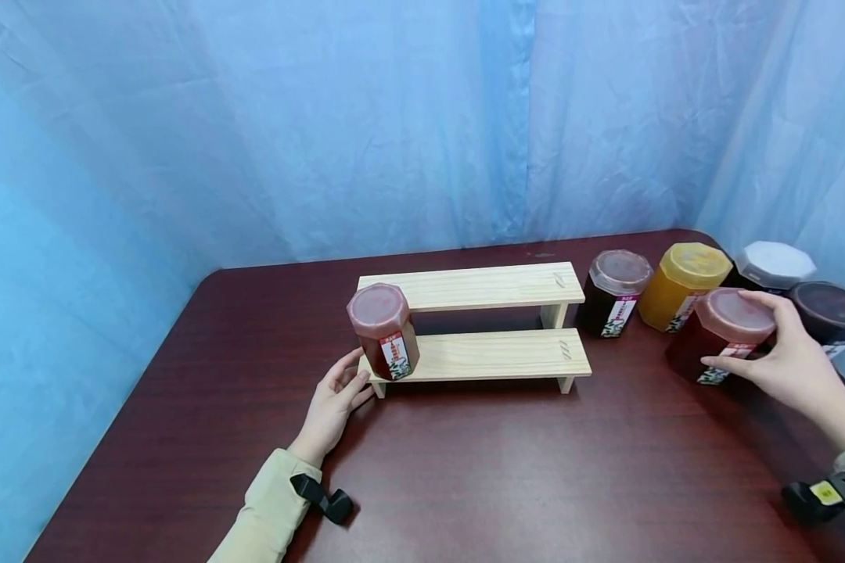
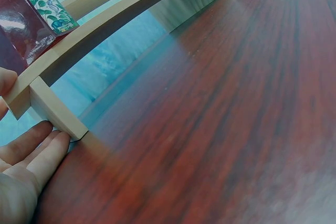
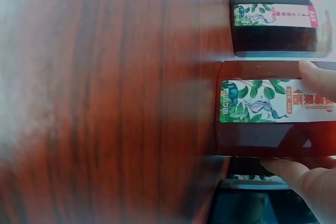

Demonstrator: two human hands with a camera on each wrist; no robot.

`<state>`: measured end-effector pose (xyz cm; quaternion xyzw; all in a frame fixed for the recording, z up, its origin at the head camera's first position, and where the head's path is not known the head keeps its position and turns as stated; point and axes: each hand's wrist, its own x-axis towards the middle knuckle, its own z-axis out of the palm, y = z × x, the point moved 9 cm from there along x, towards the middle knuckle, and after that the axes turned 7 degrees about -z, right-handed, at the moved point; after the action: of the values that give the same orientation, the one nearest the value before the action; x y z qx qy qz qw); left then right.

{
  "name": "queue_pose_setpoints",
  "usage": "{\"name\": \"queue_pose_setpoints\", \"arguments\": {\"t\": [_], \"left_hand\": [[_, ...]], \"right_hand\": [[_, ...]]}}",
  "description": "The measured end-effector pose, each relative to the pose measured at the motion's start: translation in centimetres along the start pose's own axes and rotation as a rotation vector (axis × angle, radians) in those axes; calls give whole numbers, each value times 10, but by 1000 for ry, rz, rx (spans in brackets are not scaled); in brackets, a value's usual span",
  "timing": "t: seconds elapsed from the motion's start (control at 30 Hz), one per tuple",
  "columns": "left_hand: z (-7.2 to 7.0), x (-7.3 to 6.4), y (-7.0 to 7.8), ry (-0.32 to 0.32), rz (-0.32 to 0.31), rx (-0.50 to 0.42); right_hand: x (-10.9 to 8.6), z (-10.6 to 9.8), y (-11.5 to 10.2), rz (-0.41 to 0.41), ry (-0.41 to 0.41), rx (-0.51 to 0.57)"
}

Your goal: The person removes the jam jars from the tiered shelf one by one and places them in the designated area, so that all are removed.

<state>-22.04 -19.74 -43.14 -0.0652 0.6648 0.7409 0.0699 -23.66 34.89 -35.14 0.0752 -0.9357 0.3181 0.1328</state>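
Note:
At the right, my right hand [image 1: 792, 356] grips a dark red jar [image 1: 693, 344] with thumb and fingers on opposite sides. Its white label with green leaves faces the right wrist camera; whether its base touches the table is unclear. My left hand [image 1: 331, 410] is at the left end of a two-step wooden rack [image 1: 503, 356]. In the left wrist view its fingers [image 2: 50, 156] touch the rack's leg [image 2: 55, 106], and one fingertip is by the board's end. A reddish-brown jar [image 1: 394, 352] with a pinkish lid stands upright on the lower step's left end.
Right of the rack stand a dark jar [image 1: 598, 305] with a clear lid and a yellow jar [image 1: 658, 301]. Behind and beside my right hand are a white-lidded jar [image 1: 774, 264] and a black-lidded one [image 1: 831, 305]. Blue curtains [image 1: 394, 141] hang behind the dark wooden table [image 1: 500, 469].

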Motion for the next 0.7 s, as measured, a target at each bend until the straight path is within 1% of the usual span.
{"name": "queue_pose_setpoints", "arguments": {"t": [0.13,0.23,0.47,0.53,0.7], "left_hand": [[0,0,0,-2,4,5],[0,0,0,-4,9,12],[0,0,-1,-7,4,16],[0,-1,-1,-4,4,16],[0,0,-1,-2,10,14]], "right_hand": [[0,-4,-3,0,4,-26],[-1,-8,-5,-7,25,-40],[-3,-12,-7,5,48,37],[-3,-13,-8,6,58,40],[-5,-22,-12,-8,119,39]]}}
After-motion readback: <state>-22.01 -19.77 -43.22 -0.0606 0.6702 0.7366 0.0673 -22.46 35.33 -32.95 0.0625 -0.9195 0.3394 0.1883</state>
